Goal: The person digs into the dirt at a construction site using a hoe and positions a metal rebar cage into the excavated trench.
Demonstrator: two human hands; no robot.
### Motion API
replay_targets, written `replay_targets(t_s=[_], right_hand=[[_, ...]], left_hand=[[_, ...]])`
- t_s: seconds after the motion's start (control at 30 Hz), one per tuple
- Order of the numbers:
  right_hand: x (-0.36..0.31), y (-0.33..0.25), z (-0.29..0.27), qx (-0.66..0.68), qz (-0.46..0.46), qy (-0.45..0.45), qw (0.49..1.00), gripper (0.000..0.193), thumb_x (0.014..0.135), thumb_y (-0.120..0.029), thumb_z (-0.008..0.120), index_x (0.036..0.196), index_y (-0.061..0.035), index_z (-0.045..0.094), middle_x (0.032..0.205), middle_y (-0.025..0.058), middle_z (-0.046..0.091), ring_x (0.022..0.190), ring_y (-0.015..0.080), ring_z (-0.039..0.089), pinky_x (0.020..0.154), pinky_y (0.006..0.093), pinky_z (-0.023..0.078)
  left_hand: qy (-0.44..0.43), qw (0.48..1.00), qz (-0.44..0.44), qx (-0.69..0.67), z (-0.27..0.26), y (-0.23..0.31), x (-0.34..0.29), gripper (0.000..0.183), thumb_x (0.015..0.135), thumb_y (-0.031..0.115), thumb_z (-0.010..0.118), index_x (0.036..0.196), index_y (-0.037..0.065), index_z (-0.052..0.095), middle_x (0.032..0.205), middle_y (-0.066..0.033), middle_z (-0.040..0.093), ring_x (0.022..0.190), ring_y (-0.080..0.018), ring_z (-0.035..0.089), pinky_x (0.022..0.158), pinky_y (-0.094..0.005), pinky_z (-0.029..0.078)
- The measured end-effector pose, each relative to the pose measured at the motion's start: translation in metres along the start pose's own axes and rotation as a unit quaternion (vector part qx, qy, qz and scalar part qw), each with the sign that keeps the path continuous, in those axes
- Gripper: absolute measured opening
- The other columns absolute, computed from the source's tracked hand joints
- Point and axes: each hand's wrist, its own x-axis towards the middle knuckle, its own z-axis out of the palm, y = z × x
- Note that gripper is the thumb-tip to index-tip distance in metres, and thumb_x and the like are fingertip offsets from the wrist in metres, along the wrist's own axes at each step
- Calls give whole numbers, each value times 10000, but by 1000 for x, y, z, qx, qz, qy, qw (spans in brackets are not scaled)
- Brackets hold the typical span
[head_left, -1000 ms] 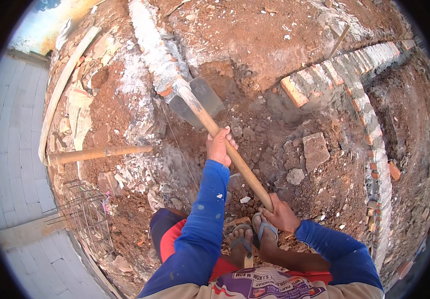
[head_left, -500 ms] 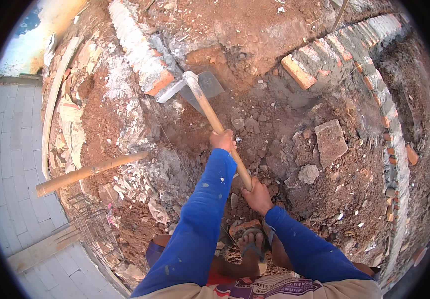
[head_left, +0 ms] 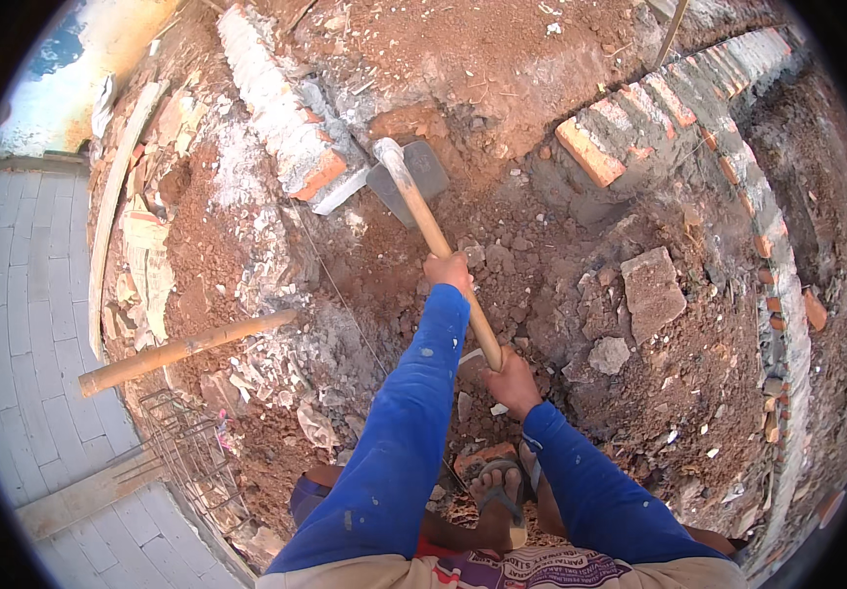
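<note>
Both my hands grip the wooden handle of a hoe, which slants up and left in front of me. My left hand is wrapped round the handle about midway. Nearer my body, my right hand closes round its lower end. The hoe's grey metal blade is at the reddish-brown soil, close to the end of a low brick wall. How far its edge is in the soil, I cannot tell. A thin string runs along the ground left of the handle.
A second mortared brick wall curves down the right side. Broken slabs and rubble lie right of my hands. On the left are a wooden pole, a steel rebar cage and grey paving. My sandalled foot stands below.
The hoe and both hands have shifted very slightly to the right. My grip looks the same, and the whole view has moved a little.
</note>
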Motion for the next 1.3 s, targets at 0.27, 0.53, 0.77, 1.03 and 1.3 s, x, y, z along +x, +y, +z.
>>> replay_targets(t_s=[0.27, 0.53, 0.77, 1.03, 1.3], right_hand=[[-55, -25, -11, 4, -10, -4, 1000, 398, 834, -204, 716, 1123, 10, 545, 848, 299, 691, 833, 508, 680, 741, 575, 540], [-16, -21, -9, -22, 33, -21, 999, 436, 854, -259, 721, 1140, 21, 551, 895, 313, 696, 890, 499, 685, 769, 556, 539], [-122, -21, -38, -49, 95, -74, 991, 476, 904, -329, 714, 1132, 51, 540, 883, 301, 699, 900, 473, 702, 766, 534, 544], [-42, -23, -57, 79, -14, -85, 993, 472, 1056, -466, 498, 1146, -3, 526, 824, 192, 647, 760, 333, 663, 707, 474, 502], [-89, -69, -62, 127, 130, -80, 980, 475, 1076, -440, 449, 1127, 29, 508, 839, 221, 653, 776, 383, 676, 708, 498, 498]], left_hand=[[-33, 984, 119, -129, -48, 43, -107, 206, 849, 70, 680, 956, 57, 505, 659, -29, 524, 441, -139, 527, 375, -313, 455], [-48, 995, -30, -78, -21, -7, 8, 229, 803, 50, 693, 929, 29, 503, 637, -61, 527, 431, -168, 533, 375, -357, 468], [-59, 991, -34, -118, -46, -13, -133, 259, 814, 74, 717, 974, 53, 515, 672, -38, 538, 453, -169, 549, 395, -345, 479], [-39, 993, 32, -104, -7, 54, -46, 119, 819, 52, 665, 903, 23, 586, 699, -72, 592, 435, -179, 550, 391, -345, 485], [-160, 978, -99, 84, 15, 0, -13, 110, 798, 109, 665, 762, 19, 613, 665, -118, 605, 542, -268, 621, 524, -416, 569]])
